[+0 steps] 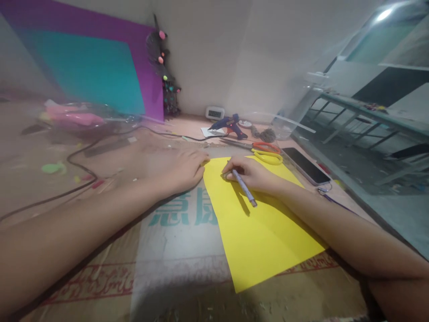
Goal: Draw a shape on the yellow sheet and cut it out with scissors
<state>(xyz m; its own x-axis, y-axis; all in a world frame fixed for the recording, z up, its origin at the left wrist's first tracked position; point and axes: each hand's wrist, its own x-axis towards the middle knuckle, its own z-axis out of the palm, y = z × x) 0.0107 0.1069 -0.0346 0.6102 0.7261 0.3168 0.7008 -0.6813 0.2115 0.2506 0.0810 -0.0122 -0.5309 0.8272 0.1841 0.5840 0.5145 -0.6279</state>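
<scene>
A sheet of yellow paper (261, 241) lies at an angle on a printed cardboard surface (181, 268). My right hand (253, 172) rests on the upper part of the sheet, its fingers wrapped round a light purple pen (244, 188). The pen's tip end is hidden by the fingers, and its back end slants toward me. At the sheet's top left corner, my left hand (191, 167) lies flat with its fingers stretched out, fingertips touching the paper's edge. Scissors (264, 152) with orange and yellow handles lie just beyond my right hand.
A phone (306, 165) lies right of the paper. Behind stand a blue glue gun (231, 125) and a small digital clock (215, 112). The black cord (80, 165) curves across the left side. Purple and teal sheets (94, 71) lean on the wall; a pink bundle (73, 116) sits before them.
</scene>
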